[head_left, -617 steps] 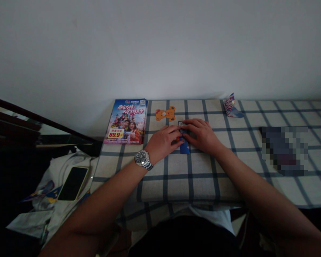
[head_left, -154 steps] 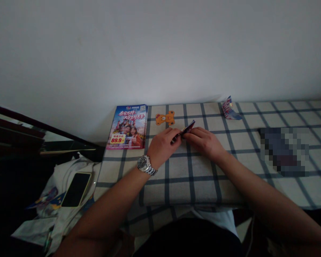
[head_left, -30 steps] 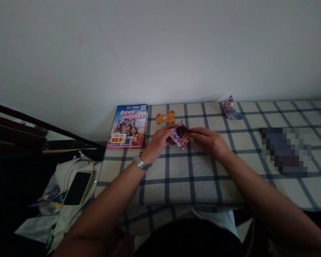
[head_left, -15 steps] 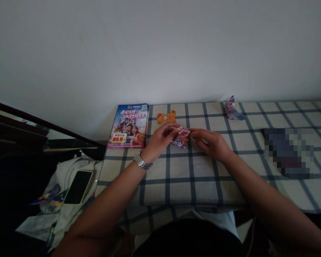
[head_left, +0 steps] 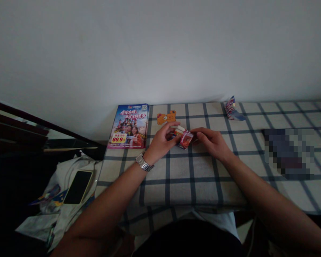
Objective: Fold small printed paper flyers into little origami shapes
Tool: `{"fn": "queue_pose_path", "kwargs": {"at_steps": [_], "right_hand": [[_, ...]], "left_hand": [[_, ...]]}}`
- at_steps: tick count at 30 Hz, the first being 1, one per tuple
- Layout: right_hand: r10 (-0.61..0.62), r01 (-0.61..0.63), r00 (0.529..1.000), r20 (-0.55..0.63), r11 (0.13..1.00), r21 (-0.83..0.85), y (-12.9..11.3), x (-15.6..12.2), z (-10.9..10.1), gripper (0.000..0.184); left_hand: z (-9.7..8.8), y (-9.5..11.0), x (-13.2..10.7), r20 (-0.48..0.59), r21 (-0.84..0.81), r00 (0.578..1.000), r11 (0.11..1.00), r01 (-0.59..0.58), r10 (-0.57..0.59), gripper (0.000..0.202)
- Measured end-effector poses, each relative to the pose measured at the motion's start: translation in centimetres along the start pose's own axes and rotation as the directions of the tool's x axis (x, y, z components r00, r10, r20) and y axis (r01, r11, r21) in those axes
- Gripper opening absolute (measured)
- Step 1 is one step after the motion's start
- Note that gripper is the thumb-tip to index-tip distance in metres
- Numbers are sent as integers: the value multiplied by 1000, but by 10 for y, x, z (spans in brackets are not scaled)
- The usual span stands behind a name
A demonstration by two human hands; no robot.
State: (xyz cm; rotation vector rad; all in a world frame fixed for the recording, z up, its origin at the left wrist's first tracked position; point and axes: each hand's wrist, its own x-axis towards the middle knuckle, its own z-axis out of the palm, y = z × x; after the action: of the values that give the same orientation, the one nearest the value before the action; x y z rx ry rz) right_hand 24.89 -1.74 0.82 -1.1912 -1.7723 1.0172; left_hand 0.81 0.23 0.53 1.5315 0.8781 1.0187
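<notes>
Far left, a phone [head_left: 78, 182] lies on crumpled fabric [head_left: 66, 171], at eight o'clock from the hands. On the checked tablecloth [head_left: 182, 178] a glossy brochure [head_left: 129, 125] sits at nine o'clock and an orange bear cutout [head_left: 166, 117] at eleven. The left hand [head_left: 160, 141] pinches the folded paper [head_left: 184, 137] by its left edge and the right hand [head_left: 211, 142] pinches its right edge, mid-table. I cannot tell whether it touches the cloth. Another folded piece [head_left: 232, 109] lies at two o'clock.

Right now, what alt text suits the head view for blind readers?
A left hand and right hand hold a small folded paper over a checked tablecloth. A flyer, an orange bear cutout and a second folded paper lie near the wall.
</notes>
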Motion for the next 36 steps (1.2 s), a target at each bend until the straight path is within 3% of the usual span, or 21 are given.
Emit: {"fn": "queue_pose_path", "kwargs": {"at_steps": [8,13,23,36], "right_hand": [[137,-144,989,52,976,164,-1,0,8,34],[105,-109,994,38,984,143,1,0,8,33],[38,-38,998,45,999,15,-4,-2,6,34],[100,-105,994,52,988,117,-7,-2,2,34]], "left_hand": [[4,4,-2,40,9,999,1000,-12,12,48],[3,11,-2,-25,26,999,999,44,-44,34],[0,10,-1,-91,48,994,997,58,-54,36],[-1,6,-1,-95,-2,985,990,142,-142,42]]}}
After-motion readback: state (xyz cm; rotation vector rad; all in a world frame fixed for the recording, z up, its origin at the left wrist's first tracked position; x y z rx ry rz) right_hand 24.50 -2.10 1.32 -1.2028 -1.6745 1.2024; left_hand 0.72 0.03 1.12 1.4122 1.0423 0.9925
